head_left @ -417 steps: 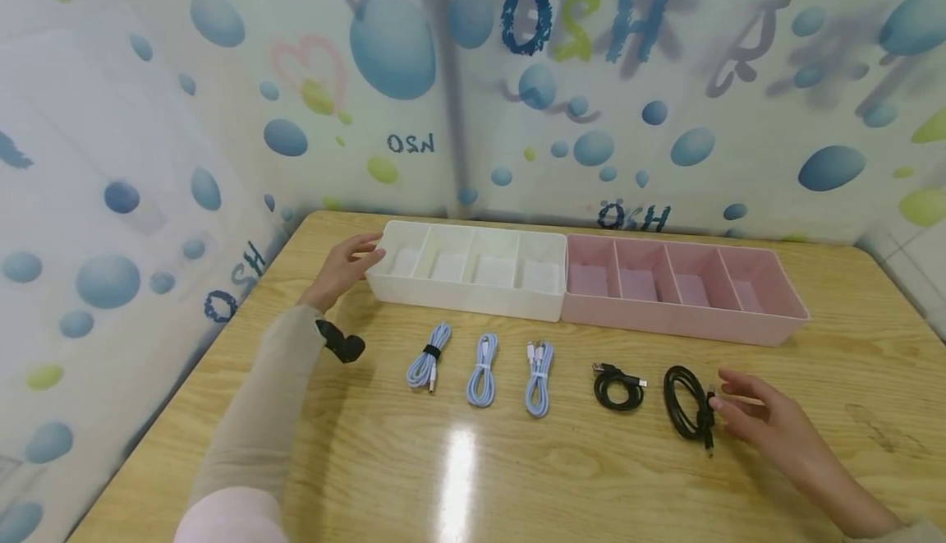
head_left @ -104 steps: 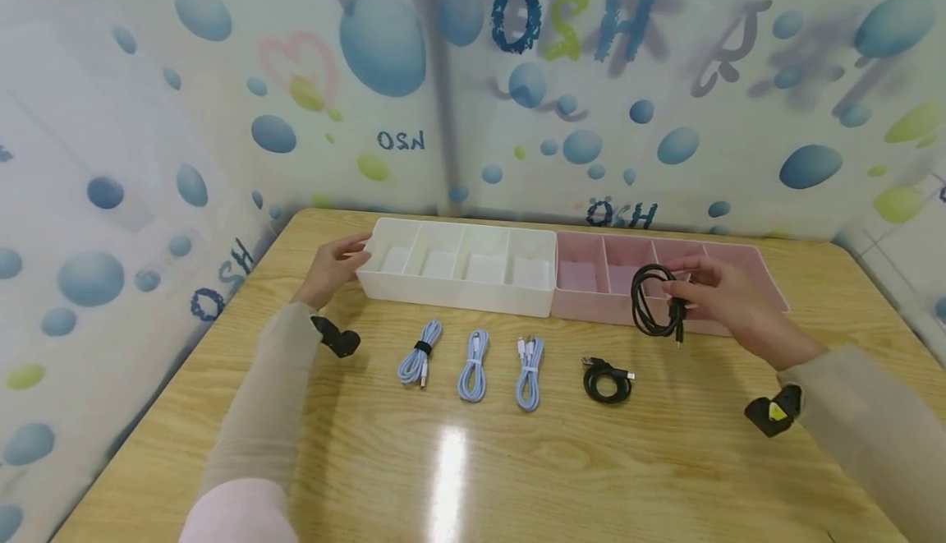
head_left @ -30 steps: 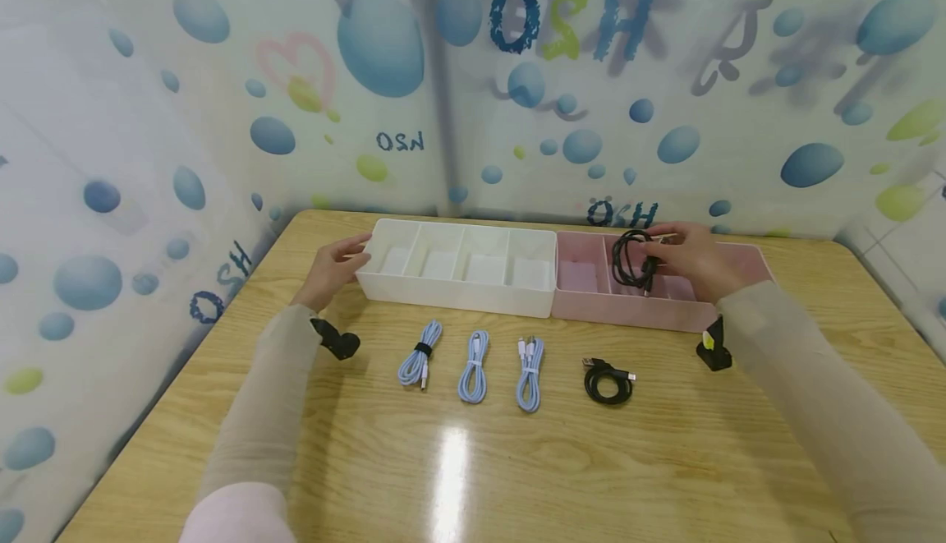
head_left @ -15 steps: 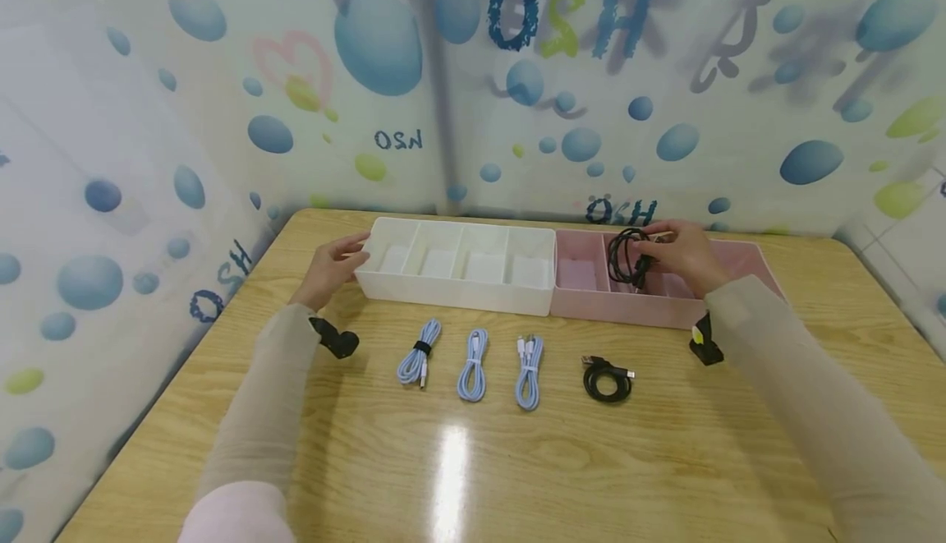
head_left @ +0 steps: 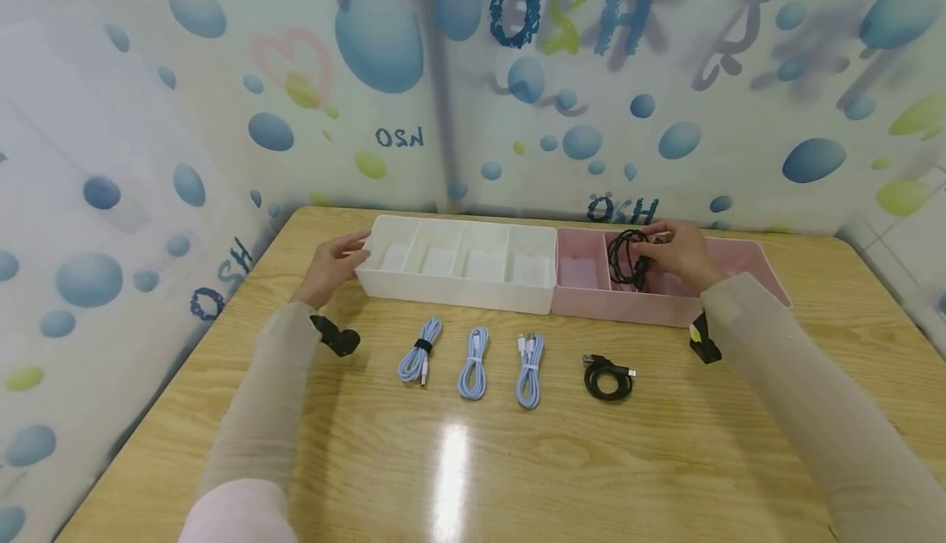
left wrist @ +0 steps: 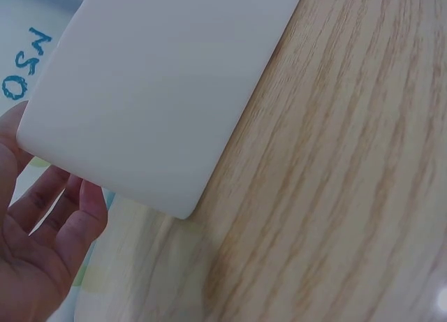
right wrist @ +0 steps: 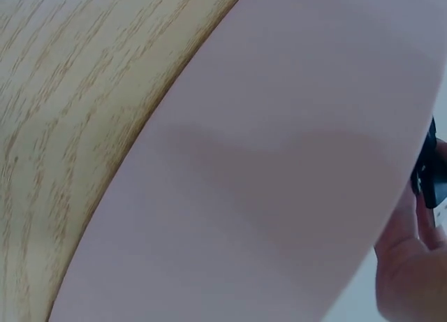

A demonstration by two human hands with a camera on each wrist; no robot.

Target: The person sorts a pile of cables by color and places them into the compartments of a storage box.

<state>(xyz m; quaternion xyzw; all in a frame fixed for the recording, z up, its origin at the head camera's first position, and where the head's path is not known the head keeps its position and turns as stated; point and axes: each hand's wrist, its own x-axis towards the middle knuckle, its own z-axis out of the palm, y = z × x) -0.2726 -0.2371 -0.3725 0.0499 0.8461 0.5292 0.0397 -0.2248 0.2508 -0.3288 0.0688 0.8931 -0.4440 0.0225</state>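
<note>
My right hand (head_left: pixel 680 254) pinches a coiled black cable (head_left: pixel 626 259) inside the second compartment from the left of the pink divided box (head_left: pixel 628 308). In the right wrist view the box's wall hides most of that cable (right wrist: pixel 431 168) and part of the hand (right wrist: pixel 412 266). My left hand (head_left: pixel 331 268) touches the left end of the white divided box (head_left: pixel 458 292). The left wrist view has that hand (left wrist: pixel 49 231) against the end of the white box (left wrist: pixel 154 91), fingers loosely bent outside it. The two boxes stand end to end.
In front of the boxes, three light-blue cables lie in a row: left (head_left: pixel 420 352), middle (head_left: pixel 474 364) and right (head_left: pixel 530 370). A smaller coiled black cable (head_left: pixel 608 379) lies to their right. Behind the wooden table (head_left: pixel 562 477) hangs a patterned curtain (head_left: pixel 473 99).
My right hand picked the larger black cable up from the table's right side, carried it over the pink box and lowered it into a compartment. Over the last half second little moved. The left hand stayed put.
</note>
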